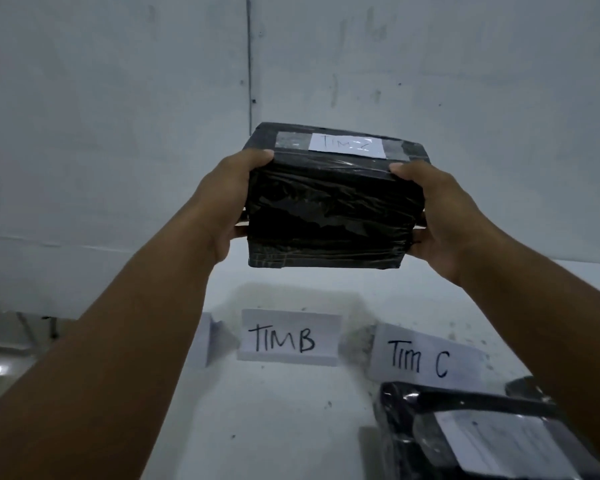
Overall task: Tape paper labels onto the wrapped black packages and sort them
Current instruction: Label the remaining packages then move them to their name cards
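Now my left hand [229, 202] and right hand [440, 216] grip the labelled package [329, 216] by its ends; the Tim C sign [420, 358] lies below my right hand.

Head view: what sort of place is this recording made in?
Probably a makeshift parcel-sorting spot against a bare pale wall. Paper signs "TIM B" and "Tim C" mark sorting zones, a labelled black package lies below "Tim C", and both hands hold another wrapped package.
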